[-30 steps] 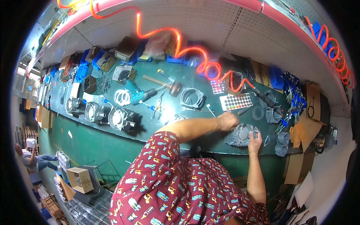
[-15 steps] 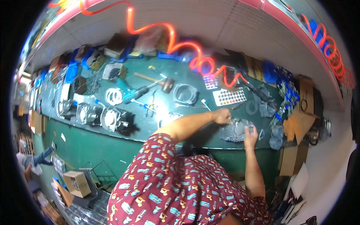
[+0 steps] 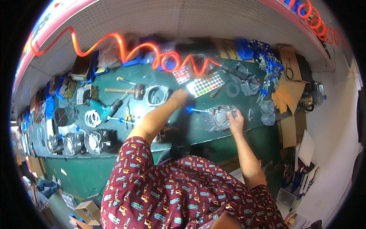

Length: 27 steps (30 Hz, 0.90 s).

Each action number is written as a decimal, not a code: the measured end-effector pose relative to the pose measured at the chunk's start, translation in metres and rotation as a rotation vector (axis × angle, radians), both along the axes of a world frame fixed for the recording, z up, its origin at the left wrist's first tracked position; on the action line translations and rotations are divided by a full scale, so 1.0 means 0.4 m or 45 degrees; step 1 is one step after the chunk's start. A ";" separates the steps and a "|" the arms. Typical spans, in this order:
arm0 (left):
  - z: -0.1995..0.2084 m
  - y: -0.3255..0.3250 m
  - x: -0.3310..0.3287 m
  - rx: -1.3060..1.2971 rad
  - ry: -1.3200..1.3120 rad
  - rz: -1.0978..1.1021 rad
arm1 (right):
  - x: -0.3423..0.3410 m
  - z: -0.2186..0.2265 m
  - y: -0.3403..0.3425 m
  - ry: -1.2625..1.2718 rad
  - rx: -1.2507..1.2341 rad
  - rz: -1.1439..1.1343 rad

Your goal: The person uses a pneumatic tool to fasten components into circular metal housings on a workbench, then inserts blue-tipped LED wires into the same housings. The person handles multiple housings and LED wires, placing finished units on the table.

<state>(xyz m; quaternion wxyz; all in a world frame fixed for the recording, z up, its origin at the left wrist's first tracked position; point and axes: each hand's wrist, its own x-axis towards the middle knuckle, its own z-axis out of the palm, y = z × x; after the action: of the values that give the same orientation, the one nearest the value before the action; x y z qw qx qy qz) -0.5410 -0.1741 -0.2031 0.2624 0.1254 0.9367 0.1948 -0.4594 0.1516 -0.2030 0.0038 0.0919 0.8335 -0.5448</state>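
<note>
A grey finned metal housing (image 3: 220,117) lies on the green bench in front of me. My right hand (image 3: 236,120) is closed around its right edge, thumb on top. From the housing's left side a short white cable with a blue connector (image 3: 189,109) sticks out. My left hand (image 3: 180,97) hovers left of and beyond the housing, apart from it, between a ring-shaped grey coil (image 3: 157,95) and a sheet of round stickers (image 3: 206,85); its fingers are smeared by motion.
On the left stand several similar housings (image 3: 97,142), a teal power drill (image 3: 105,108), a mallet (image 3: 138,92) and pliers (image 3: 127,110). A red coiled air hose (image 3: 121,49) hangs across the back. Blue-ended cables (image 3: 270,65) and cardboard (image 3: 291,87) lie to the right.
My left hand has moved away from the housing's upper left corner, leftward. The blue-ended cable beside the housing now shows more fully. My right hand stays on the housing. The whole view has shifted.
</note>
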 end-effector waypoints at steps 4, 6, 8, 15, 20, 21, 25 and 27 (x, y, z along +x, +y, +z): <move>-0.212 -0.016 -0.011 -0.368 -0.030 -0.020 | -0.007 0.009 -0.021 0.060 0.013 0.057; -0.227 -0.006 -0.010 -0.472 -0.007 -0.180 | -0.003 -0.009 -0.013 0.081 0.009 0.038; -0.230 -0.007 0.001 -0.478 0.037 -0.246 | -0.002 -0.015 -0.016 0.072 -0.138 0.014; -0.170 -0.023 -0.013 -0.263 0.276 -0.095 | -0.009 -0.018 -0.018 0.151 0.031 0.018; 0.062 -0.051 -0.007 0.319 0.806 0.352 | -0.012 -0.050 0.012 0.166 0.219 0.069; 0.155 -0.057 0.014 0.557 0.834 0.491 | -0.011 -0.048 0.014 0.173 0.242 0.080; 0.423 -0.040 0.135 1.304 1.137 0.907 | -0.023 0.003 0.032 0.046 0.039 0.213; 0.468 -0.016 0.196 1.236 0.948 0.980 | -0.040 0.031 0.043 -0.030 -0.174 0.345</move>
<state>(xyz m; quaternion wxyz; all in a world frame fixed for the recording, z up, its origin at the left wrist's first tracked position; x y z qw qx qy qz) -0.4625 -0.1806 -0.0159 -0.2466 -0.0531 0.7497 0.6119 -0.4753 0.1688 -0.1907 0.0933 -0.0156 0.7993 -0.5935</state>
